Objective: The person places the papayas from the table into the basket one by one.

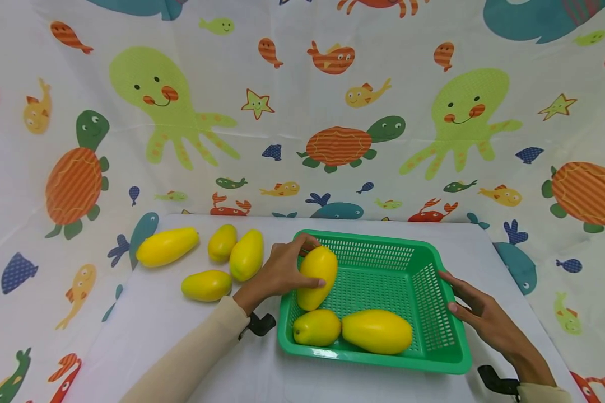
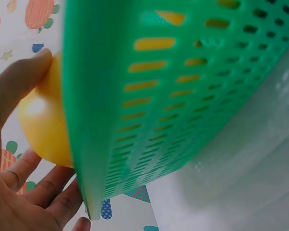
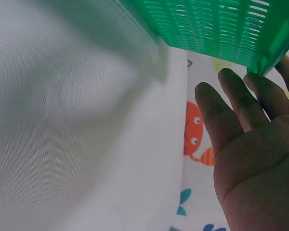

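My left hand (image 1: 288,270) holds a smooth, oblong yellow fruit (image 1: 319,277), like a papaya or mango, between thumb and fingers over the left end of a green plastic basket (image 1: 451,366). In the left wrist view, the held fruit (image 2: 45,120) shows partly behind the basket wall. Two similar fruits lie along the basket's near side, a smaller fruit (image 1: 316,328) and a longer fruit (image 1: 377,331). My right hand (image 1: 489,322) touches the basket's right rim, its fingers fairly straight in the right wrist view; one finger is partly hidden by the rim.
Left of the basket, several more yellow fruits lie on the white table (image 1: 146,336), among them a long fruit (image 1: 167,247) and a nearer fruit (image 1: 206,285). A white cloth (image 1: 292,190) printed with sea animals hangs behind the table.
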A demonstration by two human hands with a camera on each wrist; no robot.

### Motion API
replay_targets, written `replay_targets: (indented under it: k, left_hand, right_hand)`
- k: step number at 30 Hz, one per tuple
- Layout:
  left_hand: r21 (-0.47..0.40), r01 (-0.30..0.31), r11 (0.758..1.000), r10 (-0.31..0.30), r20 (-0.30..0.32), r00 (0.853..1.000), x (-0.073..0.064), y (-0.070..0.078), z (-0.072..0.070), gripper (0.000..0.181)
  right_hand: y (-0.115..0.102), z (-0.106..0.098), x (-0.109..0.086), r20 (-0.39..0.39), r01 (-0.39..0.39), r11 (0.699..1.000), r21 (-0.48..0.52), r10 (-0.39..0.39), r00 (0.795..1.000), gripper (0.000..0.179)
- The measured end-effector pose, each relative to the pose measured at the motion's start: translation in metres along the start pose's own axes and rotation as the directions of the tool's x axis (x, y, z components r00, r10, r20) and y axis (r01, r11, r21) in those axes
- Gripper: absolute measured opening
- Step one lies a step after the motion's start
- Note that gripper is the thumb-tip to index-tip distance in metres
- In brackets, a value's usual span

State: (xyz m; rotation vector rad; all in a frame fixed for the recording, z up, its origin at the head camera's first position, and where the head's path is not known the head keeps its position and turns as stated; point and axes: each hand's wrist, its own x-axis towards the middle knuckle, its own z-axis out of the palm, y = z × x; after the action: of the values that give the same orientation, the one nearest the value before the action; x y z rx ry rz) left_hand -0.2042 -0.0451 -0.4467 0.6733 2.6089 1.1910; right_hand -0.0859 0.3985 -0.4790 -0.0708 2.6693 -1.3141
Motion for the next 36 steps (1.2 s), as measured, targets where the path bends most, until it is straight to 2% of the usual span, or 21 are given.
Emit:
replay_targets:
  k: [4,8,14,21,27,36]
  left_hand:
    - [0.084,-0.031,0.996,0.029,0.028,0.999,0.006,-0.003,0.002,0.075]
    - [0.183,-0.083,0.980,0.073,0.060,0.996,0.011,-0.006,0.005,0.074]
    - [0.249,-0.117,0.961,0.102,0.070,0.992,0.015,-0.007,0.006,0.074]
    - [0.381,-0.170,0.909,0.147,0.089,0.985,0.021,-0.014,0.010,0.075]
    - [0.430,-0.188,0.883,0.159,0.103,0.982,0.024,-0.013,0.010,0.072]
    - [0.537,-0.195,0.821,0.160,0.112,0.981,0.028,-0.014,0.015,0.066]
  right_hand:
    - [0.000,0.000,0.000,0.000,0.003,1.000,-0.004,-0.003,1.000,0.070]
    - [0.000,0.001,0.001,0.004,0.009,1.000,-0.009,-0.009,1.000,0.069]
    - [0.001,0.000,0.002,0.004,0.004,1.000,-0.013,-0.004,1.000,0.069]
    - [0.004,0.000,0.002,0.009,0.013,1.000,-0.002,-0.013,1.000,0.070]
    - [0.004,-0.001,0.002,0.005,0.012,1.000,-0.008,-0.012,1.000,0.069]
    - [0.002,0.000,0.002,0.012,0.001,1.000,-0.012,-0.001,1.000,0.069]
